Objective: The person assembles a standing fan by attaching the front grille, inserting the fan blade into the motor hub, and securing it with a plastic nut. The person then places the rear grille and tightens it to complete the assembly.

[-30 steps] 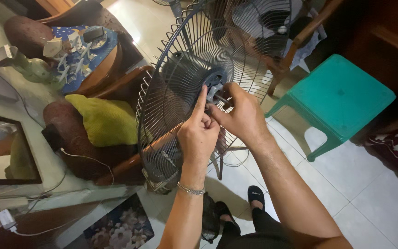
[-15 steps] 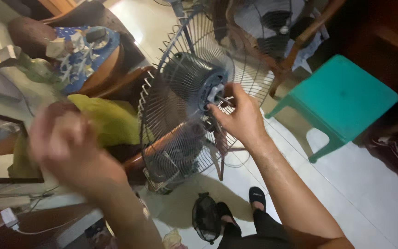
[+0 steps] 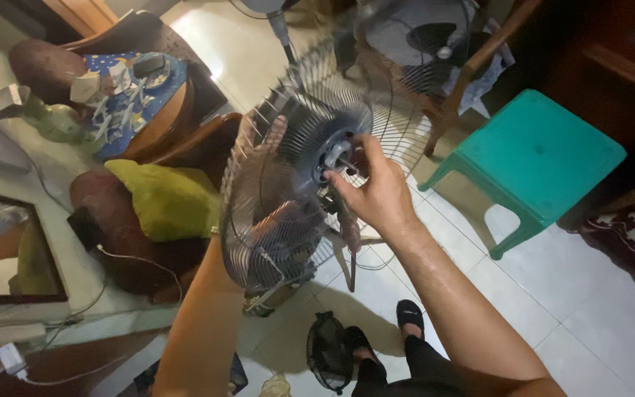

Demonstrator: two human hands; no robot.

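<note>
Now behind the fan guard (image 3: 273,213), left hand (image 3: 270,147) grip unclear; right hand (image 3: 376,195) pinches hub (image 3: 336,154).

A lived-in room of a home, seen from above. Pale glossy floor tiles (image 3: 589,309) cover the ground. Brown wooden armchairs (image 3: 178,140) with dark cushions stand at the left, one holding a yellow cushion (image 3: 159,198), another a blue patterned cloth (image 3: 137,103). A turquoise plastic stool (image 3: 545,158) sits to the right, beside dark wooden furniture (image 3: 626,59). A patterned rug (image 3: 633,235) edges the far right. A framed picture (image 3: 9,250) and white charger cables (image 3: 9,360) lie at the left (possibly on a glass tabletop, though reflections blur it). A standing fan's wire guard (image 3: 273,213) fills the middle.
</note>
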